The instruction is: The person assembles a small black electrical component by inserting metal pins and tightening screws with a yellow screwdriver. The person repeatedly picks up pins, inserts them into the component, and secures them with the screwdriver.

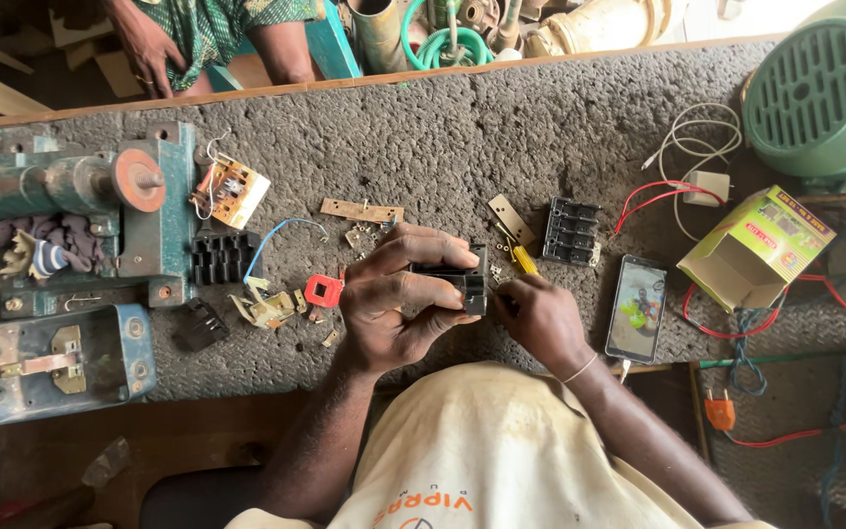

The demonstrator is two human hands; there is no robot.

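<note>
My left hand (399, 304) grips a small black plastic electrical part (462, 282) just above the bench, fingers wrapped over its top and underside. My right hand (540, 318) holds a yellow-handled screwdriver (521, 260) whose tip meets the right end of that black part. A second black ribbed part (572, 233) lies on the grey mat behind my right hand. A red square plastic piece (324, 290) lies just left of my left hand.
A teal metal vise (149, 220) and a blue box (61, 362) fill the left. A phone (635, 309), a green-yellow carton (756, 245), red wires (658, 196) and a green motor housing (820, 88) sit right. Another person's hand (149, 54) is beyond the far edge.
</note>
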